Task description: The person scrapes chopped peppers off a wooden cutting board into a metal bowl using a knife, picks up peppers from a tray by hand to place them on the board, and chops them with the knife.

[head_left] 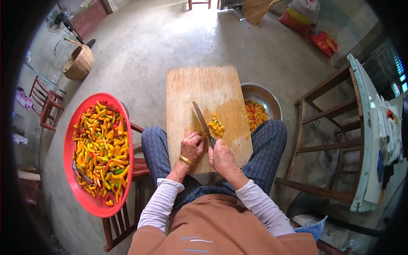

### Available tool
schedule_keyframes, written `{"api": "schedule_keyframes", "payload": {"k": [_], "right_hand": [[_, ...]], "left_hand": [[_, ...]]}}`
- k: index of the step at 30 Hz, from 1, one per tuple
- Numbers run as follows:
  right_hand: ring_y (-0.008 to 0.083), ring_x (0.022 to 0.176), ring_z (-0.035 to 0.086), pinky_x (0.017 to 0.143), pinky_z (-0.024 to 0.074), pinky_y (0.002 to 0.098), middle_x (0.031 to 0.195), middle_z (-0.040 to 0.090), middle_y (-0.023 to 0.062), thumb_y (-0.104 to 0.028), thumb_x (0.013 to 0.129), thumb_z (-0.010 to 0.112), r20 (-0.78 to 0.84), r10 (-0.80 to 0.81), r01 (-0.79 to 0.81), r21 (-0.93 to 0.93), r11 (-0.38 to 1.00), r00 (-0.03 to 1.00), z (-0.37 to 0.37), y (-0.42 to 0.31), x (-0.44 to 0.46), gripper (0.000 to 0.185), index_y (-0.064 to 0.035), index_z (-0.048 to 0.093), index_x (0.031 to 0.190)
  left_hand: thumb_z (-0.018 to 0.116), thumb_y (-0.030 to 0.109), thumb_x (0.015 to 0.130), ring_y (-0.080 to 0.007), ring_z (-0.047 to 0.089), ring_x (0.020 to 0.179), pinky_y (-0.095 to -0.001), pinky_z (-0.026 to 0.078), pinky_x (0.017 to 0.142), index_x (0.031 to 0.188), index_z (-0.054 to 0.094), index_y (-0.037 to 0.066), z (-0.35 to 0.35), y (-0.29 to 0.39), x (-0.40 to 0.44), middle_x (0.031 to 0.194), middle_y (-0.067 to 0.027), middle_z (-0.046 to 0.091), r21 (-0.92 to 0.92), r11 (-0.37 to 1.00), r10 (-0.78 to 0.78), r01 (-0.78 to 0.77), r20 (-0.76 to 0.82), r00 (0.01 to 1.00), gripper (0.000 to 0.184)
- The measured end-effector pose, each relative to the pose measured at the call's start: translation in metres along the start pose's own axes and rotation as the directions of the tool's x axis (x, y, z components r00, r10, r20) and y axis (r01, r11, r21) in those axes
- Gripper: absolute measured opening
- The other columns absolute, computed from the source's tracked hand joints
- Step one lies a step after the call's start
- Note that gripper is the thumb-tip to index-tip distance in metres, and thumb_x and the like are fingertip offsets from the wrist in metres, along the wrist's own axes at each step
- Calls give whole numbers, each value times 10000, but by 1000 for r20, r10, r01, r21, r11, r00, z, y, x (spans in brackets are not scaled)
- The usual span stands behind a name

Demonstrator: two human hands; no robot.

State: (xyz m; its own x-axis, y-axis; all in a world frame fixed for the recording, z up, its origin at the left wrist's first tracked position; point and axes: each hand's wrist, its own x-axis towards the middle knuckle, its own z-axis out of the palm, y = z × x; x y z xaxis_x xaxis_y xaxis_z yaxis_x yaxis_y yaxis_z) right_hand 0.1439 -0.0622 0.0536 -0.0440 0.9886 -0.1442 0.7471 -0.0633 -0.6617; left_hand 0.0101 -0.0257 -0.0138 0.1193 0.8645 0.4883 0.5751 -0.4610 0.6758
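Note:
A wooden cutting board (204, 85) lies across my knees. My right hand (223, 158) is closed around the dark handle of a kitchen knife (199, 114), whose long blade points up and to the left over the board. Close by on the left, my left hand (192, 146) rests on the board with its fingers curled; whatever they hold, if anything, is hidden. To the right of the blade sits a small heap of chopped yellow peppers (216, 126). Seeds and wet patches mark the board's surface.
At my left, a red plastic basket (68, 140) full of yellow and red chili peppers (102, 148) stands on a wooden chair (117, 227). Right of the board, a metal basin (270, 95) holds chopped peppers. A wooden-framed table (359, 140) stands further right; a wicker basket (79, 63) is at far left.

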Motion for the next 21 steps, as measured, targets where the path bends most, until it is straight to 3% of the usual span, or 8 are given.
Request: {"api": "schedule_keyframes", "payload": {"k": [11,21], "right_hand": [[469,623,561,537,442,516,642,544,295,-156,832,562,26,-57,57,1,998,998,-32,6,-44,235,40,434,840],[449,627,583,558,468,509,639,561,276,-160,837,559,92,6,3,-98,995,996,-15,-3,-39,246,35,415,877]], "left_hand": [[630,14,695,-273,598,715,-353,459,711,694,607,25,-5,7,2,749,-101,618,18,1000,-12,11,25,1000,26],[634,17,686,-284,596,733,-363,467,706,711,617,23,-2,1,2,783,-111,632,14,1000,-9,9,18,1000,31]]}}
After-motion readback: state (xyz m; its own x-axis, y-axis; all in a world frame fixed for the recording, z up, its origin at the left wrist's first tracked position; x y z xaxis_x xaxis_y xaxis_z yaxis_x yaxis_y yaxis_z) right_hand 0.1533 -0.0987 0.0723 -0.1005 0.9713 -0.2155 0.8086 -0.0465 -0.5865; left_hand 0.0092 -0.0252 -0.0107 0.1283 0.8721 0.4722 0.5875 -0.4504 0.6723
